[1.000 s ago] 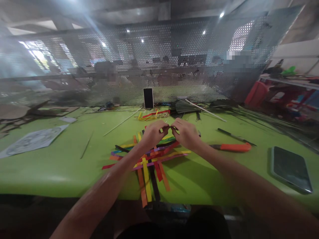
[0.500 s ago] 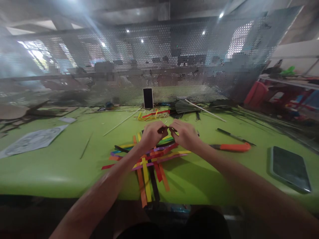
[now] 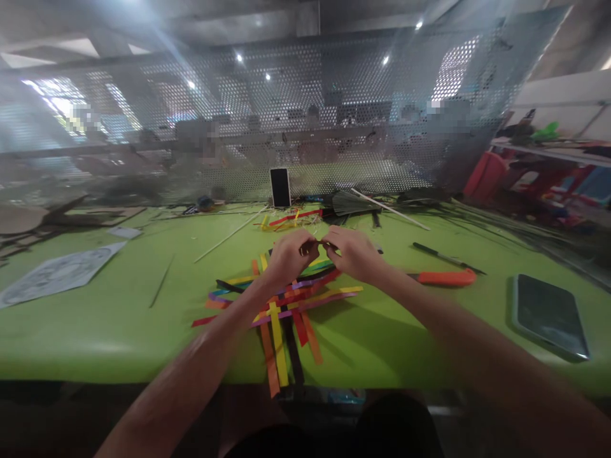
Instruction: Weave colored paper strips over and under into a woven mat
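Over the middle of a green table (image 3: 119, 331), you hold your left hand (image 3: 285, 257) and right hand (image 3: 357, 254) fingertip to fingertip. Both are pinched closed on a narrow dark strip (image 3: 319, 243) that bridges the small gap between them, its long axis running left to right; how much of it sits inside either grip cannot be told. Just beneath, and a little nearer you, lies the pile of coloured paper strips (image 3: 291, 299), crossed two ways: some lie left to right, others run toward you, the orange and yellow ones overhanging the table's near edge. Both hands are about equally near the pile, and your left wrist passes right over it. On your right an orange utility knife (image 3: 446, 277) lies just beside the forearm, with a black pen (image 3: 446, 257) beyond it and a dark tablet (image 3: 548, 315) well apart. The widest stretch of green shows left of the pile, crossed by a thin stick (image 3: 161, 281), before a printed sheet (image 3: 60, 275). Ahead, a phone (image 3: 280, 187) stands upright against the perforated screen (image 3: 334, 114), with loose scraps (image 3: 291, 221) between it and your hands.
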Motion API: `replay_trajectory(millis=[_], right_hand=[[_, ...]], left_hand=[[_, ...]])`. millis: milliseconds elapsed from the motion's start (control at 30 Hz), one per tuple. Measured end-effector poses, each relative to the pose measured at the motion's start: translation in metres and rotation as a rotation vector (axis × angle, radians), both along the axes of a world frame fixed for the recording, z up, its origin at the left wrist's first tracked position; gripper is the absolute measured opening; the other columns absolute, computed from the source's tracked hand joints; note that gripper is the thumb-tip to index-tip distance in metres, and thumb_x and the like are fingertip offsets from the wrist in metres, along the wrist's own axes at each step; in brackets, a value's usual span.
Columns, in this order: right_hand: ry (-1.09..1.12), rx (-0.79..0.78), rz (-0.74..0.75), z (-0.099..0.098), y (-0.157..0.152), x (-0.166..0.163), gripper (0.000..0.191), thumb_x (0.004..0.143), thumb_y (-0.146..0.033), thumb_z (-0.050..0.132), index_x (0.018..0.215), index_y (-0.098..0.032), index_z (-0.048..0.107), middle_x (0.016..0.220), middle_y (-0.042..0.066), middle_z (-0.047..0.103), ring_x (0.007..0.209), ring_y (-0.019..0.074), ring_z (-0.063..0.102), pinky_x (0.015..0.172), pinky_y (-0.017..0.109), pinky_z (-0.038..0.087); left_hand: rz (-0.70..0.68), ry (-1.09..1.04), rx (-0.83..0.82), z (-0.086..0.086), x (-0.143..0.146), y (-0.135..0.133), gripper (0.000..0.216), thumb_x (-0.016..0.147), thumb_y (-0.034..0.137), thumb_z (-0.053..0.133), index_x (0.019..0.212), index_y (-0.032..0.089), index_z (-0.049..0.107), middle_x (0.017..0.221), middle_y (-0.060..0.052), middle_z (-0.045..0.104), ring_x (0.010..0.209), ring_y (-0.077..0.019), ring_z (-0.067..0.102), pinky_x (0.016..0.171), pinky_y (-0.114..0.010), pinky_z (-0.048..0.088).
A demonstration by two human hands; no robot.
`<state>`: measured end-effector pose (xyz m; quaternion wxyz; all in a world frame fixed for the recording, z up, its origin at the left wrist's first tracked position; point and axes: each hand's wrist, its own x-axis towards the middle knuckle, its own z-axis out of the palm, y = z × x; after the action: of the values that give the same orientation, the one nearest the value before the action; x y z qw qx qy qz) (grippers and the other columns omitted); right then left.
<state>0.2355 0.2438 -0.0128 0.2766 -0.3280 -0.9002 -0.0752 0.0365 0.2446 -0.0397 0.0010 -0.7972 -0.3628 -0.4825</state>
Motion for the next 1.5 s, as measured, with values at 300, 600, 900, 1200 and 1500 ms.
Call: replay_trajectory(millis=[300,600,900,1200,1500], right_hand=[[-0.044,0.029,-0.074,-0.001,-0.001,0.0,0.018,0.1,-0.016,0.053,0.094,-0.017,0.07,0.092,0.009,0.07,0.076,0.0191,0.059,0.064,0.031,0.033],[-0.069,0.038,-0.098,-0.002,-0.002,-0.002,0.018,0.099,-0.015,0.052,0.092,-0.017,0.069,0.09,0.007,0.07,0.075,0.0183,0.057,0.063,0.031,0.031],[-0.071,0.034,-0.096,0.001,-0.004,-0.002,0.019,0.098,-0.013,0.052,0.094,-0.017,0.07,0.092,0.008,0.07,0.076,0.0186,0.058,0.063,0.031,0.032],[-0.109,0.036,-0.084,0.0,-0.011,-0.007,0.025,0.095,-0.007,0.051,0.091,-0.016,0.074,0.09,0.008,0.072,0.072,0.0178,0.055,0.062,0.032,0.03],[-0.085,0.016,-0.102,-0.004,-0.014,-0.013,0.024,0.094,-0.004,0.052,0.092,-0.015,0.074,0.087,0.007,0.071,0.07,0.0168,0.055,0.062,0.031,0.032]], left_hand=[[-0.037,0.043,-0.07,-0.001,-0.001,0.002,0.016,0.088,0.02,0.059,0.073,0.02,0.055,0.069,0.001,0.054,0.063,-0.0137,0.048,0.061,-0.025,0.036],[-0.033,0.055,-0.053,-0.001,-0.001,0.001,0.016,0.084,0.016,0.06,0.07,0.02,0.055,0.067,0.001,0.053,0.063,-0.0147,0.046,0.062,-0.027,0.033],[-0.033,0.044,-0.021,-0.001,-0.001,0.001,0.014,0.082,0.015,0.058,0.069,0.02,0.055,0.066,0.002,0.052,0.063,-0.0142,0.046,0.062,-0.026,0.033],[0.043,-0.011,0.042,-0.003,0.0,0.0,0.019,0.074,0.017,0.061,0.059,0.02,0.05,0.058,0.004,0.047,0.056,-0.012,0.04,0.057,-0.026,0.028],[0.056,-0.034,0.023,-0.006,0.002,0.0,0.02,0.082,0.021,0.062,0.063,0.018,0.057,0.061,0.003,0.053,0.058,-0.012,0.045,0.059,-0.026,0.032]])
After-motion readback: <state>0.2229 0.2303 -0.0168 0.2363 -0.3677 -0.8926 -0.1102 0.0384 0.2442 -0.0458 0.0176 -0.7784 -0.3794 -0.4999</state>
